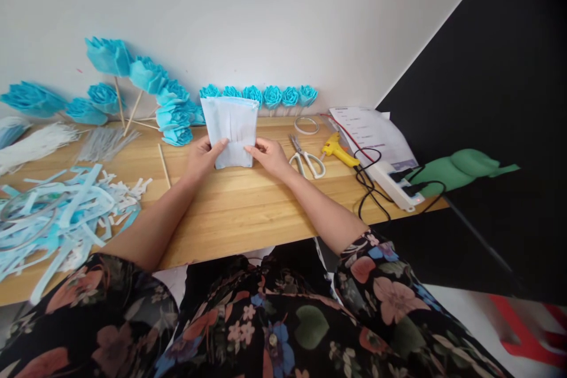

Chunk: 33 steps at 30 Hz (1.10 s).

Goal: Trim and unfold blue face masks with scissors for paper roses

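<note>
Between my two hands a stack of pale blue-white sheets [231, 124] is held upright above the wooden table [248, 212]. My left hand [206, 155] grips its lower left side, thumb on the near face and fingers behind. At the lower right side my right hand [269, 156] holds it the same way. The sheets look thin, and their top edge fans slightly into layers. Behind them a row of blue fabric-like roses [271, 96] is partly covered. White-handled scissors [307, 159] lie just right of my right hand.
Blue and white strips [84, 207] are heaped at the left, near more blue roses on sticks [148, 75]. A thin stick [164, 165] lies left of my hands. Rightward are a tape roll [306, 125], yellow glue gun [339, 149], cables, power strip [394, 186] and papers [370, 133].
</note>
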Each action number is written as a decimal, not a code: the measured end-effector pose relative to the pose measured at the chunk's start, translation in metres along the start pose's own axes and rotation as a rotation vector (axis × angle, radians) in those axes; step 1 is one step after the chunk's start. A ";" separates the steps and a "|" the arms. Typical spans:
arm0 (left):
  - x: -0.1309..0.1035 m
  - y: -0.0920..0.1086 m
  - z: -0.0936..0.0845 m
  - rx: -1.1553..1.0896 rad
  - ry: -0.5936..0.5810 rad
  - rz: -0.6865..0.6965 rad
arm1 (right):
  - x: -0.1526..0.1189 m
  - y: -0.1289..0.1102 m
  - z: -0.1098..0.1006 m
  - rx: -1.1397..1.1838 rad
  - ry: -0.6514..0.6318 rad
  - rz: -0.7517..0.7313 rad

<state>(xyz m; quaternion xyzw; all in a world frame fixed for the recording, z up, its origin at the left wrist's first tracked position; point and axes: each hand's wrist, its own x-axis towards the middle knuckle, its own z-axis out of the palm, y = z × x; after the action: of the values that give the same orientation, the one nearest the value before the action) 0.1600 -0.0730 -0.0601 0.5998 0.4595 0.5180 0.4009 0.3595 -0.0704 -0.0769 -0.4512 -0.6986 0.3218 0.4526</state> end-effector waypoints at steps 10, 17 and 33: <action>-0.002 0.001 -0.001 0.035 0.029 -0.022 | -0.001 -0.005 0.000 0.064 -0.021 -0.019; -0.003 0.002 0.000 0.008 0.001 -0.065 | -0.001 -0.006 0.001 0.063 -0.026 0.002; -0.001 0.005 -0.001 -0.015 -0.038 -0.074 | -0.001 -0.019 -0.007 0.082 -0.015 0.044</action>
<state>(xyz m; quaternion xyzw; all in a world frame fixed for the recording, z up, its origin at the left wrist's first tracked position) 0.1597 -0.0755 -0.0557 0.5890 0.4697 0.4949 0.4330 0.3601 -0.0786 -0.0585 -0.4451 -0.6780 0.3633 0.4585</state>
